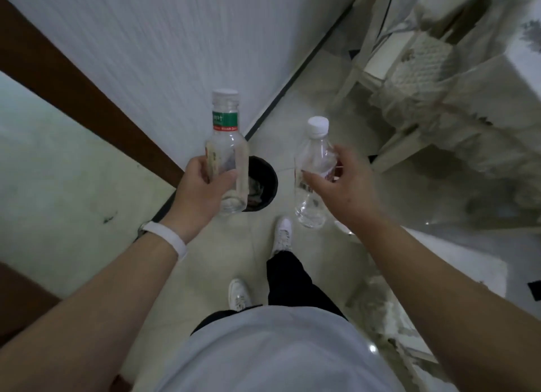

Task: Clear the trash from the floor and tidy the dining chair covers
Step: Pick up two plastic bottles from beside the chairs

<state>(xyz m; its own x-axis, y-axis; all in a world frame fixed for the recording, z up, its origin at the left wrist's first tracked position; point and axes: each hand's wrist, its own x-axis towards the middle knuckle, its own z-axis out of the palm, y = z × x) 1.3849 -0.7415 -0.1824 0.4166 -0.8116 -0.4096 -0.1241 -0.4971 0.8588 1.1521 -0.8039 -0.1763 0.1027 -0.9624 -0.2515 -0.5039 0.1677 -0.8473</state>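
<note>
My left hand point(202, 183) is shut on a clear empty bottle point(227, 145) with a white cap and a green neck label, held upright. In my right hand point(342, 186) is a smaller clear bottle point(311, 172) with a white cap and a red-and-white label, gripped between thumb and fingers. A black round trash bin point(268, 176) stands on the floor by the wall, partly hidden behind the left bottle, with some trash inside. Both bottles hang above the floor, the left one just over the bin's near rim.
A white wall with a dark baseboard point(281, 93) runs along the left. Dining chairs with pale textured covers point(421, 66) stand at the right. A brown door frame point(87, 98) crosses the left. My white shoes point(282, 233) stand on the pale tiled floor.
</note>
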